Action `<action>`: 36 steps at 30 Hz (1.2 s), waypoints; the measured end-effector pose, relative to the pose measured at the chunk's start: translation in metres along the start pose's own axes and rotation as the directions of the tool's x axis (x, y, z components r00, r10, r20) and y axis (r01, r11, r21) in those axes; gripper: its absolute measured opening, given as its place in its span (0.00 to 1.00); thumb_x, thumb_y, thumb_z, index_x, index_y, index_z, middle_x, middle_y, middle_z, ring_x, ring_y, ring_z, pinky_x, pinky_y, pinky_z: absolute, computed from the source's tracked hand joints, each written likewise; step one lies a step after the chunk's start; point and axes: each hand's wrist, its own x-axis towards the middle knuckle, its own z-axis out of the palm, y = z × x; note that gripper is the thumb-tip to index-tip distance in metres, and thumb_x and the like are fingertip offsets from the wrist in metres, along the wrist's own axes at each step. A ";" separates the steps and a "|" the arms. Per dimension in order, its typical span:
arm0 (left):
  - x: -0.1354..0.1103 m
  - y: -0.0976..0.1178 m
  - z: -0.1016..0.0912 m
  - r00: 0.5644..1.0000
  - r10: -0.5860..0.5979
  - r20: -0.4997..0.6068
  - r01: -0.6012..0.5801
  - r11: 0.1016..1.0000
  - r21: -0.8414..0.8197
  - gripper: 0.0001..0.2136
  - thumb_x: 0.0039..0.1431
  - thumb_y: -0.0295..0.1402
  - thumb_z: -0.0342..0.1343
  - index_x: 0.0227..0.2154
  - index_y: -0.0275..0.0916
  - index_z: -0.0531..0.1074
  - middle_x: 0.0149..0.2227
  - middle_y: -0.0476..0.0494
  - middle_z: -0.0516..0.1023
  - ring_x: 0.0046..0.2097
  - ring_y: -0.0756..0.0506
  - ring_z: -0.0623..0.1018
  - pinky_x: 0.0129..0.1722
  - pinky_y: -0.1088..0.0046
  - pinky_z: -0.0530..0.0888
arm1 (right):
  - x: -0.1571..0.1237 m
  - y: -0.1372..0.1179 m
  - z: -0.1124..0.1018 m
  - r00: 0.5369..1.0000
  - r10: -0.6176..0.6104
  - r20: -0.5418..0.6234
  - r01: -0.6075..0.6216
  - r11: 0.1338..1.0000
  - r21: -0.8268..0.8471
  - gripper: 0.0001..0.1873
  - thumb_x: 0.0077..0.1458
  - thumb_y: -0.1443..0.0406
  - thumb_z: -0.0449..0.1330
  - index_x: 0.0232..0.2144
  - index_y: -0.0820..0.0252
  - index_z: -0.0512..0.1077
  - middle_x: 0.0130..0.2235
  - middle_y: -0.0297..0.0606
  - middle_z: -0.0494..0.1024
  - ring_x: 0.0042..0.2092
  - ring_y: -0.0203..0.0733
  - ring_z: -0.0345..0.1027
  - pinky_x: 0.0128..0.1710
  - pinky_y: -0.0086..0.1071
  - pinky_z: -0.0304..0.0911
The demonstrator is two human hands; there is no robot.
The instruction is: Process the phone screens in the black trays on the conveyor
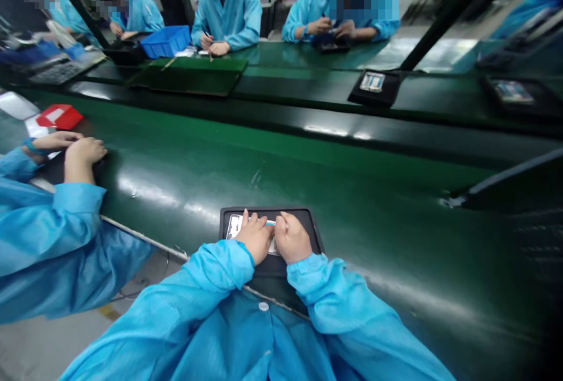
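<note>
Your fingers (264, 221) on both hands are pressed together onto the small silvery part (234, 225) lying inside the black tray (308, 217). The tray sits at the near edge of the green conveyor belt (264, 158). Push unevenly and I'd expect the part to skid in the tray, or the tray to slide toward the co-worker's hands (74, 149) left of it.

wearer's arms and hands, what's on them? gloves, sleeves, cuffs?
No gloves: left hand and right hand are bare. Both arms are in long, loose, bright blue sleeves of a smooth, slightly shiny fabric, gathered into elastic cuffs at the wrists. They belong to a front-closing coat with a white snap button at the chest. No rings, watch or markings visible.
</note>
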 end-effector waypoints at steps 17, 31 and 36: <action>-0.014 -0.011 -0.004 0.985 0.130 -0.111 -0.107 0.976 0.189 0.16 0.57 0.39 0.43 0.44 0.40 0.69 0.45 0.41 0.72 0.51 0.37 0.65 0.54 0.50 0.56 | 0.005 0.007 0.002 0.882 0.463 -0.088 -0.429 0.866 0.259 0.20 0.57 0.53 0.46 0.43 0.63 0.64 0.30 0.40 0.72 0.31 0.43 0.68 0.31 0.33 0.65; -0.008 0.005 -0.010 0.992 0.119 -0.036 -0.106 0.963 0.247 0.17 0.56 0.39 0.45 0.43 0.34 0.70 0.45 0.33 0.71 0.50 0.31 0.66 0.50 0.44 0.58 | 0.011 0.001 -0.003 0.891 0.451 -0.057 -0.427 0.874 0.233 0.23 0.56 0.51 0.43 0.41 0.63 0.63 0.30 0.42 0.73 0.35 0.46 0.68 0.36 0.37 0.65; -0.009 0.003 -0.009 0.994 0.106 -0.039 -0.095 0.971 0.219 0.19 0.56 0.41 0.44 0.44 0.34 0.69 0.47 0.34 0.70 0.51 0.31 0.65 0.51 0.45 0.56 | 0.011 0.001 -0.003 0.886 0.461 -0.048 -0.435 0.862 0.261 0.23 0.56 0.51 0.43 0.41 0.63 0.63 0.33 0.43 0.73 0.36 0.46 0.68 0.35 0.35 0.65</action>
